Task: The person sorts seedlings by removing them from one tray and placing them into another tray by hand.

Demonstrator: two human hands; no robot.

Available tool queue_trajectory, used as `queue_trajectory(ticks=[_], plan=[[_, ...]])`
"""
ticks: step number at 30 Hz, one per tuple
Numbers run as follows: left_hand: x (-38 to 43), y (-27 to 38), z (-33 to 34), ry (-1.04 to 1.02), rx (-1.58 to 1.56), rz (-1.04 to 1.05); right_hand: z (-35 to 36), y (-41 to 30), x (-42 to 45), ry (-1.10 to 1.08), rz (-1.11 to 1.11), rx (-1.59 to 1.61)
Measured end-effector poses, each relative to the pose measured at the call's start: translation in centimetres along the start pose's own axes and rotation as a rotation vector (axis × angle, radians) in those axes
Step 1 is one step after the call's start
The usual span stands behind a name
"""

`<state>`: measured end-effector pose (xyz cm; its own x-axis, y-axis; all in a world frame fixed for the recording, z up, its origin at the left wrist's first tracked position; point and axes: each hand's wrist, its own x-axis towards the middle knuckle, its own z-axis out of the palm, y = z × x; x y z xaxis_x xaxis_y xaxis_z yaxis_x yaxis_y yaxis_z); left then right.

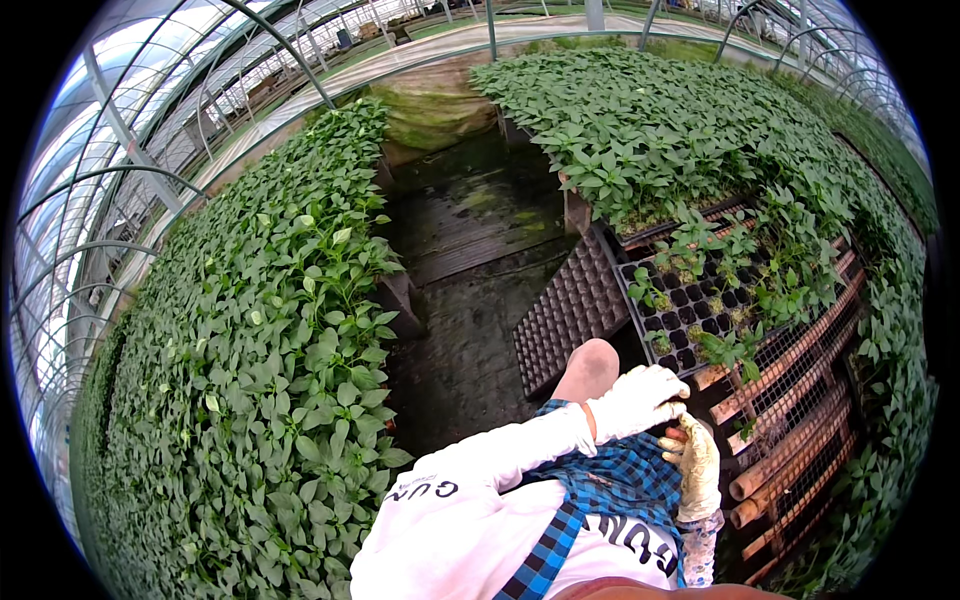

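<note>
Both my hands wear whitish gloves and meet in front of my blue checked apron, near the tray corner. My left hand reaches across from the left, its fingers bent toward the other hand. My right hand, in a stained glove with a bare fingertip showing, is raised beside it with curled fingers. Whether anything small is between them cannot be seen. Just beyond lies a black plastic seedling tray with several hollow cells and some leafy seedlings. An upturned cell tray leans on its left side.
Dense leafy seedlings fill the bench at left, and more fill the one ahead at right. A dark walkway runs between. Bamboo poles and mesh form the bench surface at right. Greenhouse hoops arch overhead.
</note>
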<state>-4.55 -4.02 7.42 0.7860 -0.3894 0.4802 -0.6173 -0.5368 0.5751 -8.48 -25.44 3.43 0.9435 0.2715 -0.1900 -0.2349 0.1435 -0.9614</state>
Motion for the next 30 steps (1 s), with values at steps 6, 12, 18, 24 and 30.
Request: queue_trajectory(ticks=[6, 12, 18, 24, 30], plan=[[-0.4, 2.2, 0.4, -0.144, -0.081, 0.099, -0.9, 2.0, -0.1, 0.029, -0.127, -0.025], [-0.5, 1.0, 2.2, -0.046, -0.001, 0.227, -0.6, 2.6, -0.3, 0.059, -0.062, -0.117], [-1.2, 1.0, 1.8, -0.143, -0.052, 0.074, -0.9, 3.4, -0.3, 0.004, -0.059, -0.097], [-1.8, -0.4, 0.8, -0.127, -0.127, 0.058, -0.9, 4.0, 2.9, -0.144, -0.005, -0.206], [-4.2, -5.9, -4.3, 0.279, 0.172, -0.122, 4.0, 2.7, 10.6, -0.535, 0.359, -0.223]])
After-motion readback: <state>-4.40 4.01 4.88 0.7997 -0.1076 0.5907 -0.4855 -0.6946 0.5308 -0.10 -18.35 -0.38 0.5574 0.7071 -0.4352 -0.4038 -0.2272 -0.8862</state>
